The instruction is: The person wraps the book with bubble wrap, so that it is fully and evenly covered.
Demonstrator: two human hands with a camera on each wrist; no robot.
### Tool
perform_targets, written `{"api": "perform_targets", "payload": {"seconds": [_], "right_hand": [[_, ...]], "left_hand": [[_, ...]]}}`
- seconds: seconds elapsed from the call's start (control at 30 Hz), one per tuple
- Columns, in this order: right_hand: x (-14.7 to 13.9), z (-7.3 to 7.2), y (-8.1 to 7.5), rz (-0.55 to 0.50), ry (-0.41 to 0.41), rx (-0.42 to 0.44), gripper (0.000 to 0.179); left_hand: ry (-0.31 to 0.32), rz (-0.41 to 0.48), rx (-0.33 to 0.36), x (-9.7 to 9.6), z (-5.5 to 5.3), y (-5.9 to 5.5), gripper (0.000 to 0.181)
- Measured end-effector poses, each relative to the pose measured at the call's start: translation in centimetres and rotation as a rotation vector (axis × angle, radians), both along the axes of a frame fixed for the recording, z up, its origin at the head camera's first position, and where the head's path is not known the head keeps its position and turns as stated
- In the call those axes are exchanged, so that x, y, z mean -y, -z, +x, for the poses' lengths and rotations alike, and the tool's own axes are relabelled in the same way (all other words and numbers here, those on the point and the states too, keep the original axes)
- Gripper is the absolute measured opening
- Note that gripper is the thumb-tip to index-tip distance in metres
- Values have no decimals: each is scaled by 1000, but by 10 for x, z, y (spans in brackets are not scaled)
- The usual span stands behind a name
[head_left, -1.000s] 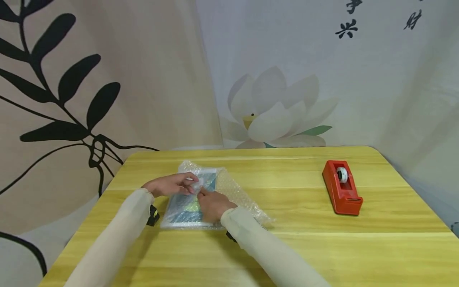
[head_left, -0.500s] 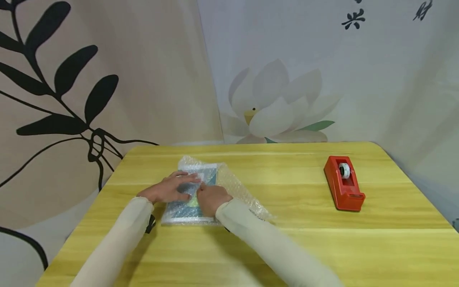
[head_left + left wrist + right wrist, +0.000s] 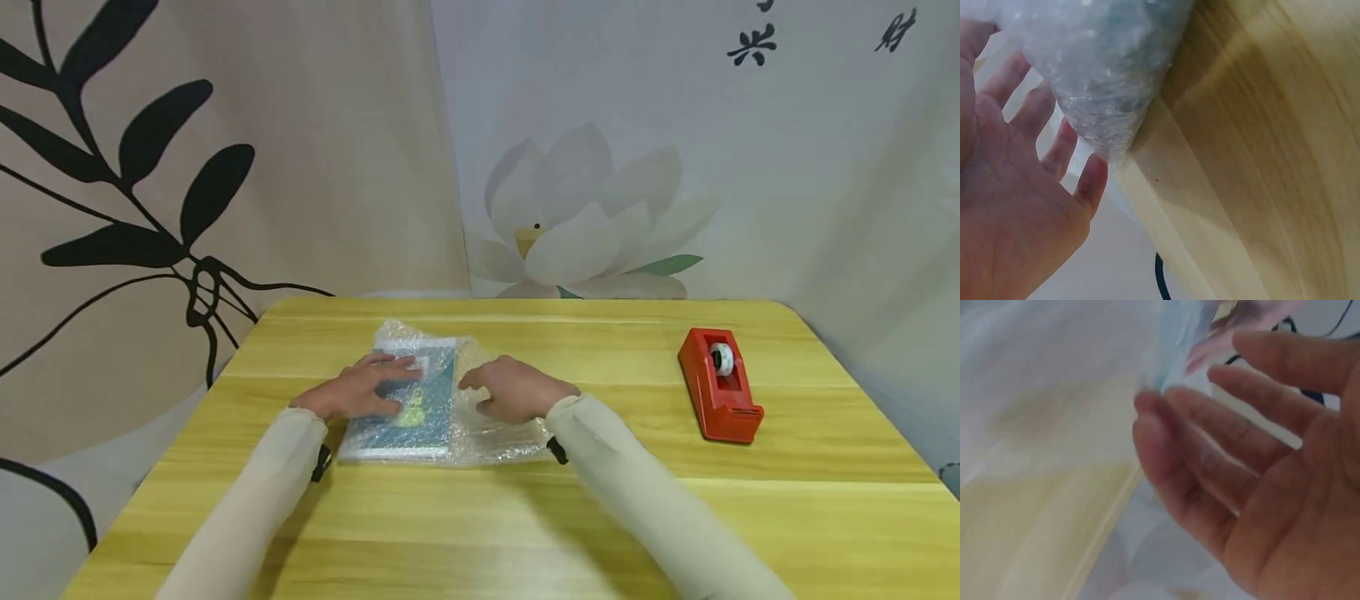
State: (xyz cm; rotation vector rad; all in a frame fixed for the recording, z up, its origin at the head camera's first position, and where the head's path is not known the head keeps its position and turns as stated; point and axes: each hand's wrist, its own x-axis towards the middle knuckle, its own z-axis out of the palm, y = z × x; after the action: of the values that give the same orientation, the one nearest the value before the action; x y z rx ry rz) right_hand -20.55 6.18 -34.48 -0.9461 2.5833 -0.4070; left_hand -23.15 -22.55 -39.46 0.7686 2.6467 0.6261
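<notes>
A flat rectangular item with a blue face, white edges and a yellow-green figure [image 3: 438, 404] lies under clear bubble wrap [image 3: 487, 440]. Whether it is a book or a framed picture cannot be told. My left hand [image 3: 362, 390] rests on the wrapped item's left part, fingers spread. In the left wrist view, a corner of the wrap reaches beside that hand's little finger. My right hand [image 3: 519, 390] is over the loose wrap at the item's right side. Its fingers are relaxed and slightly bent in the right wrist view, with nothing between them.
A red tape dispenser [image 3: 720, 387] with a white roll stands on the right of the wooden table [image 3: 600, 517]. Printed cloth [image 3: 330, 150] with dark leaves and a pale lotus hangs behind the table's far edge.
My left hand has flattened and spread on the wrapped item. My right hand has left the item's middle and moved right, uncovering the yellow-green figure. The dispenser has stayed put.
</notes>
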Motion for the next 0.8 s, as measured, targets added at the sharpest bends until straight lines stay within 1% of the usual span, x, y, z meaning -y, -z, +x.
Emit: {"api": "perform_targets", "payload": {"seconds": [0.13, 0.23, 0.3, 0.43, 0.53, 0.6, 0.7, 0.8], "right_hand": [[-35, -1, 11, -66, 86, -1, 42], [-59, 2, 22, -128, 150, 43, 45], [-73, 6, 29, -197, 198, 95, 47], [-95, 17, 41, -371, 255, 242, 55], [-104, 27, 49, -498, 286, 356, 59], [-107, 33, 54, -574, 321, 422, 60], [-106, 40, 59, -731, 395, 568, 60], [-104, 46, 61, -899, 433, 691, 61]], "left_hand": [[-6, -6, -2, 1, -1, 0, 63], [-7, -14, -10, 1, -1, 1, 64], [-12, -8, -9, 1, -1, 2, 64], [-34, 27, 19, 0, 0, 3, 64], [-48, 46, 42, 0, 1, 3, 64], [-52, 48, 45, 1, 1, 3, 64], [-52, 43, 34, 2, 1, 5, 64], [-57, 39, 30, 4, 0, 7, 64]]}}
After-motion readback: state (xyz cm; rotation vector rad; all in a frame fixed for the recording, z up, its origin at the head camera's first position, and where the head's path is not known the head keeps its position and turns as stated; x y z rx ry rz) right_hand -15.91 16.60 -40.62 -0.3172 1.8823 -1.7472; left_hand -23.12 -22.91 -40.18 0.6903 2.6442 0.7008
